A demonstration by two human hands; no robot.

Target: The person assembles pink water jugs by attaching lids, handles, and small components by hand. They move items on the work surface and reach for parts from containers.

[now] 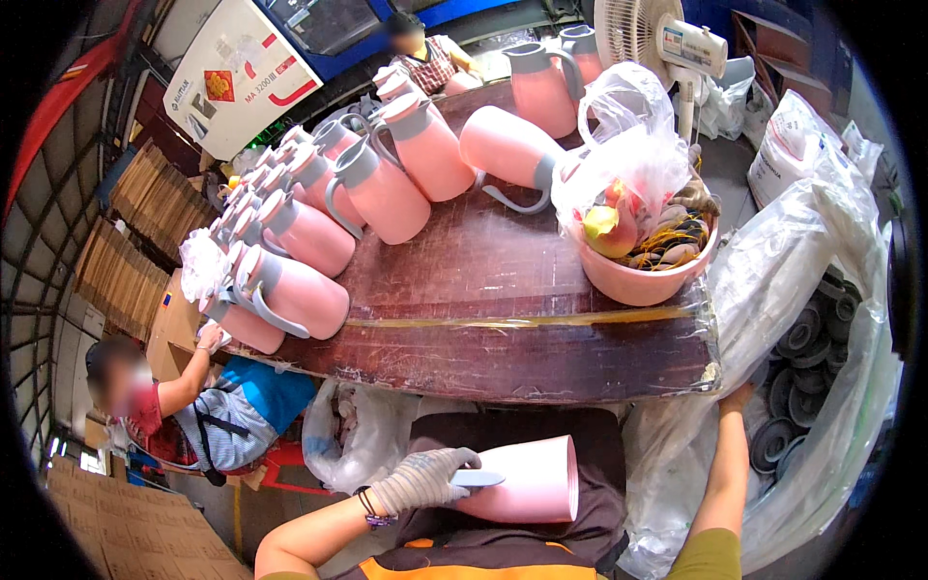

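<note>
On my lap lies a pink jug (pixel 527 480) on its side, its threaded open end to the right. My left hand (pixel 423 480), in a grey knit glove, is closed around its other end. A grey handle (pixel 478 478) sticks out past the fingers along the jug. My right hand (pixel 738 397) is bare and reaches forward to the table's right corner, beside a large clear plastic bag (pixel 667 454). Its fingers are small and partly hidden there. Round grey plastic parts (pixel 802 387) lie in the bag to the right.
Many pink jugs with grey tops (pixel 387 193) crowd the dark table's (pixel 445 280) left and far sides; one (pixel 512 145) lies tipped. A pink basin (pixel 638 280) holds gloves and fruit. A fan (pixel 638 39) stands behind. One person (pixel 184 406) sits left, another (pixel 425 63) beyond the table.
</note>
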